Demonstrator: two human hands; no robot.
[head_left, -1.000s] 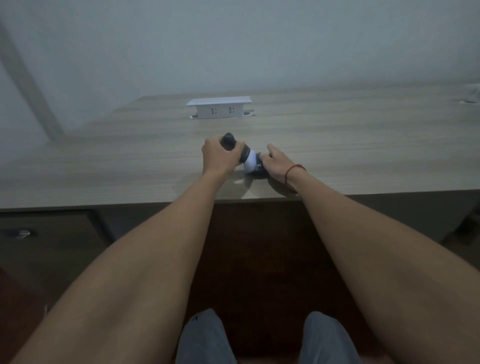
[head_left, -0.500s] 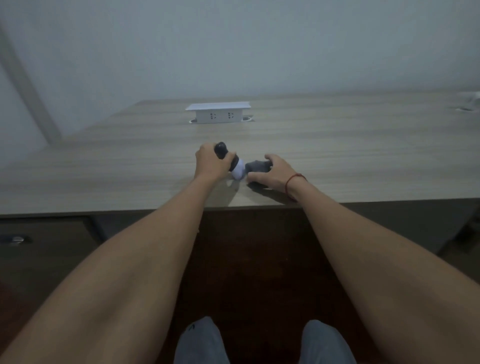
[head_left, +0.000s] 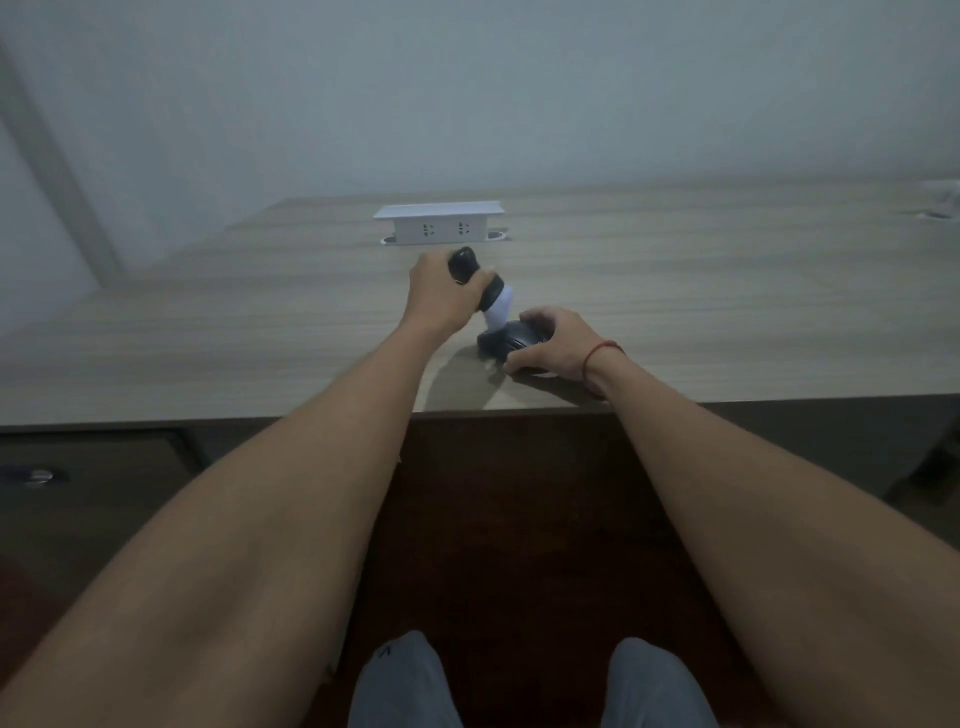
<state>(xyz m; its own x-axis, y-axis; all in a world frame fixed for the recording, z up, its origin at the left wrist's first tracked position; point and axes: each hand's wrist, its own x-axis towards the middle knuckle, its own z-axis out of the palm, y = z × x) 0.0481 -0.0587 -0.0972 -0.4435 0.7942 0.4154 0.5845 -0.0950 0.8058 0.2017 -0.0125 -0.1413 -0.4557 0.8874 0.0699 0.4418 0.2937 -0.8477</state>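
Note:
A small device with a black handle (head_left: 464, 264) and a white neck (head_left: 500, 309) stands tilted on the wooden desk (head_left: 701, 291). My left hand (head_left: 439, 296) grips the black handle, whose top pokes out above my fingers. At the foot of the white neck lies a dark rounded base (head_left: 506, 340). My right hand (head_left: 553, 343), with a red string on its wrist, curls over that base and holds it against the desk. How the neck joins the base is hidden by my fingers.
A white pop-up socket box (head_left: 440, 223) stands on the desk behind my hands. A small pale object (head_left: 943, 200) sits at the far right edge. A dark drawer unit with a metal knob (head_left: 34, 475) is at the lower left. My knees (head_left: 530, 680) are below.
The handle has tipped up and away from me, so the white neck now shows more. My right hand has settled over the dark base, a little to the right.

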